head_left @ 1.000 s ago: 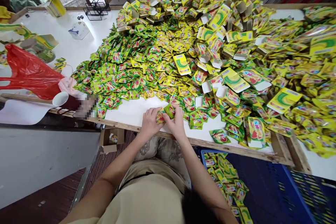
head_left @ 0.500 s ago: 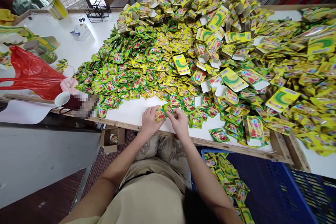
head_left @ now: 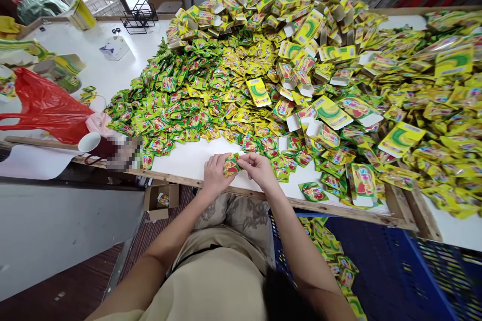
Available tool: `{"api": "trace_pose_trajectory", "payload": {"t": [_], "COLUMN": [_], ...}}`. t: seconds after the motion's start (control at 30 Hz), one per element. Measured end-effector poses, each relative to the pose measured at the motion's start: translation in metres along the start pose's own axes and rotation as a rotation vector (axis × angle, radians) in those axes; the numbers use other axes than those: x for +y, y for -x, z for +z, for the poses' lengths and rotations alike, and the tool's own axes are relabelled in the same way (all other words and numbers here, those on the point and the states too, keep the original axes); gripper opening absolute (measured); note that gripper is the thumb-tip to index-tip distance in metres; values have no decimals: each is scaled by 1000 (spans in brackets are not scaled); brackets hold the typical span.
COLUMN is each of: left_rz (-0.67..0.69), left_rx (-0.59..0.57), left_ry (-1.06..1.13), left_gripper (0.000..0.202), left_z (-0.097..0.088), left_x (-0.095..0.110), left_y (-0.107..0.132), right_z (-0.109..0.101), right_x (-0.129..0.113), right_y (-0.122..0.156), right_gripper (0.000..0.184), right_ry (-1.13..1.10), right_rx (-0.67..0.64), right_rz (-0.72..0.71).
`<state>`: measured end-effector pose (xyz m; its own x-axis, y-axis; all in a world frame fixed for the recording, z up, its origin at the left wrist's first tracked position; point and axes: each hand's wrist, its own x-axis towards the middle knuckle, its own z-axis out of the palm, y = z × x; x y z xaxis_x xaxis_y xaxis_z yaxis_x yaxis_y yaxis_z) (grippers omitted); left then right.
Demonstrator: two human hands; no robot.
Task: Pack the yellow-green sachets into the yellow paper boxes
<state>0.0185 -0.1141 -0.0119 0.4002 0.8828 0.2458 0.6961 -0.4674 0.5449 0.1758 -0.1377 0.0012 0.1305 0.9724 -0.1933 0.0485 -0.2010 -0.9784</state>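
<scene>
Fingers of the right hand (head_left: pixel 260 169), spread along a small printed packet (head_left: pixel 230 165) a second ago, have drawn into a pinch at its upper right edge, and less of the green piece between the hands shows. Fruit-printed side up, the packet sits just above the near edge of a white surface (head_left: pixel 183 159), gripped in the curled left hand (head_left: pixel 215 175); whether it is a carton or a sachet is too small to tell. Work at the packet's end, one hand steadying and the other using its fingertips, appears to be the step in hand. Any next move would seem to call for a firm left hold and light, exact finger pressure at that edge. Just beyond, green sachets (head_left: pixel 158 110) climb into a heap, with yellow cartons (head_left: pixel 258 93), some with white flaps open, piled behind and to the right. One loose sachet (head_left: pixel 313 192) lies to the right, near the wooden rim (head_left: pixel 181 179). Farther left are a dark mug (head_left: pixel 103 145) and a red plastic bag (head_left: pixel 52 105); below the surface, a blue crate (head_left: pixel 376 261) lies to the right and a small cardboard box (head_left: pixel 149 199) to the left.
</scene>
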Motion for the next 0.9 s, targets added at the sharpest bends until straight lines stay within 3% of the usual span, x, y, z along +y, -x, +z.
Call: {"api": "trace_pose_trajectory", "payload": {"t": [0.23,0.4,0.53,0.77,0.83,0.9], "left_rz": [-65,-151,-279,-410,-425,-441], "left_rx": [-27,-153,-235,-363,-357,-331], "left_ry": [37,466,779,1012,1003,985], "left_gripper": [50,48,32,34,36,36], "left_z": [3,8,18,24,24,25], "left_x": [2,-4,-13,-15,-14,-12], "left_y": [-4,-12,-15,-11,-12,-14], "right_z": [4,-8,-11,-13,-13,-13], "right_x": [3,-12,-23,-24,-25,-23], "right_y": [0,-6,-9,-19,-19,-16], "right_gripper": [27,20,20,16,15,14], "right_ry": [159,616,741,791,802,780], "right_rx": [-262,-114,39,-320,-340,-256], "right_rz": [-7,-202,-331,-220,-238,-288]}}
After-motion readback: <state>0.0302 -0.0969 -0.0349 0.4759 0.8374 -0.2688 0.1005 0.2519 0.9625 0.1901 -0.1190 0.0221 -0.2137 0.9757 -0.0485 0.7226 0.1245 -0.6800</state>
